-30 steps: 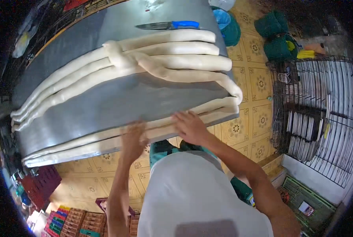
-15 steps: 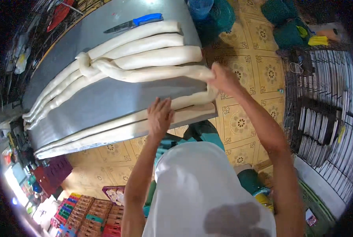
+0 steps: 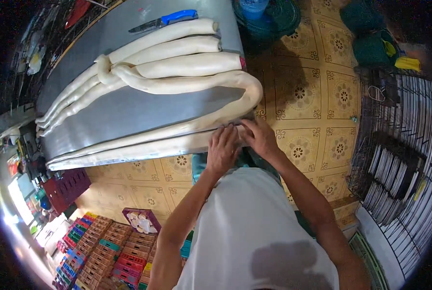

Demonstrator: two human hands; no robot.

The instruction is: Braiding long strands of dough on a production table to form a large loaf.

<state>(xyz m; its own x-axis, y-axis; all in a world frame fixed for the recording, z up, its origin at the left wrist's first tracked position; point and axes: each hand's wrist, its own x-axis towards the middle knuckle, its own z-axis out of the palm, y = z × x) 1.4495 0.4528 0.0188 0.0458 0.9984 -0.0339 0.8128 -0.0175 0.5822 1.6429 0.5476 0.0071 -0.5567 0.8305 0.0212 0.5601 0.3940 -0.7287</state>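
Note:
Long ropes of pale dough lie along a grey table (image 3: 143, 111). The nearest dough rope (image 3: 167, 144) follows the table's front edge, and both my hands are at its right end. My left hand (image 3: 222, 150) has its fingers bent over the top of it. Right beside, my right hand (image 3: 262, 140) is closed around the tip, its fingertips partly hidden. Behind them, another dough rope (image 3: 252, 94) bends in a U at the table's right edge. Farther back, several dough ropes (image 3: 192, 65) lie side by side, with a twisted crossing (image 3: 110, 72) toward their left.
A blue-handled knife (image 3: 177, 17) lies at the back of the table. Beyond its right end stand a dark green tub (image 3: 279, 29) and wire racks (image 3: 409, 116) on a patterned tile floor (image 3: 300, 92). Stacked crates (image 3: 100, 246) are at the lower left.
My right hand has let go of the second dough rope, which now curves in a U, and has come nearer to me onto the front one. My left hand has slid right along it.

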